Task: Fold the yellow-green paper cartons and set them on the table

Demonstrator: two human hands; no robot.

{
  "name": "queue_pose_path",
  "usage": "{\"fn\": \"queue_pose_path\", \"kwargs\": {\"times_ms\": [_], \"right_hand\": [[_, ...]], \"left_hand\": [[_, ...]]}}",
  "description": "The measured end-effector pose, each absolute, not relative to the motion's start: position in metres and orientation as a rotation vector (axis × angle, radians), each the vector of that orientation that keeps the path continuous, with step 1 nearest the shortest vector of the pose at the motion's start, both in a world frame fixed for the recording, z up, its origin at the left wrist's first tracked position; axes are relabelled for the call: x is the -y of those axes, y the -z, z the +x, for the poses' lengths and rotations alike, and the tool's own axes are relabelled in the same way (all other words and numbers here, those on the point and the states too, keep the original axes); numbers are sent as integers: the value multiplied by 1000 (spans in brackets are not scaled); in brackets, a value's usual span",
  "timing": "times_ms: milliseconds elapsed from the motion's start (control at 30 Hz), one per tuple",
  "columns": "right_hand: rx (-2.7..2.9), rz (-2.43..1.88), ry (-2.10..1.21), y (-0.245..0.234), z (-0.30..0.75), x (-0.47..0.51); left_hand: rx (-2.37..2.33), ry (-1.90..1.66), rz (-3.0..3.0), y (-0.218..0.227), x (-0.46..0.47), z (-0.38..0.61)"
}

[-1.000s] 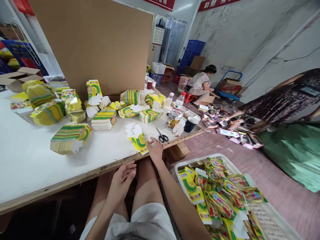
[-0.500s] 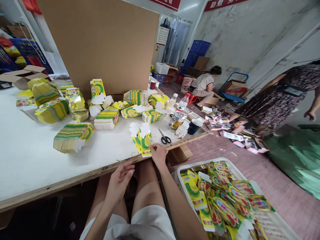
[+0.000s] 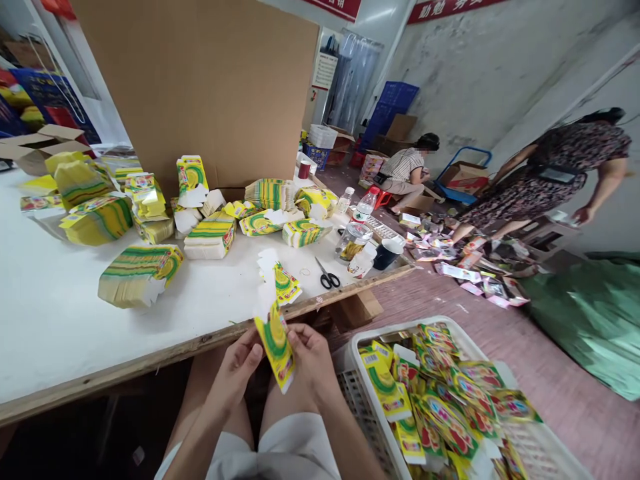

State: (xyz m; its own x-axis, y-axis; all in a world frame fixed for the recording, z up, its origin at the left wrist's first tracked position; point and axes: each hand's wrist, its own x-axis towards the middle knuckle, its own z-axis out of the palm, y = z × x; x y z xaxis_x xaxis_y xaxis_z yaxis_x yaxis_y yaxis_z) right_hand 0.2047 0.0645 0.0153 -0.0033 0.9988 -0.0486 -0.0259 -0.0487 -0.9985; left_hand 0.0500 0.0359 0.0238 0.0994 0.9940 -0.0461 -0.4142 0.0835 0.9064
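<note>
A yellow-and-green folded-flat carton (image 3: 276,343) with white flaps is held over my lap, just off the table's front edge. My right hand (image 3: 311,353) pinches its right side between thumb and fingers. At its left edge is my left hand (image 3: 239,368), fingers curled and closed on the carton, their tips partly hidden behind it. Another flat carton (image 3: 287,285) lies on the table just beyond. Black-handled scissors (image 3: 328,276) rest to the right of it.
Bundles of cartons (image 3: 140,275) stand along the white table (image 3: 60,327) before a large cardboard sheet (image 3: 210,87). A jar (image 3: 353,241) and dark mug (image 3: 388,254) sit at the right. A white basket (image 3: 356,400) holds cartons. Two people work beyond, among packages on the floor.
My right hand has lifted a carton off the table and brought it back over my lap. My left hand has come to its left edge. The standing person has shifted left.
</note>
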Motion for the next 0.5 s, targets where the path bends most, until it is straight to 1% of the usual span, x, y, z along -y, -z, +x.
{"fn": "queue_pose_path", "kwargs": {"times_ms": [167, 300, 400, 500], "right_hand": [[1069, -1150, -1362, -19, 201, -33], [1077, -1154, -1395, -28, 209, -33], [1133, -1183, -1399, -32, 209, -30], [1157, -1252, -1334, -30, 203, -23]], "left_hand": [[-815, -1180, 806, -27, -32, 57], [-802, -1213, 780, -27, -32, 58], [-873, -1242, 770, -24, -33, 59], [-946, -1243, 795, -21, -33, 62]]}}
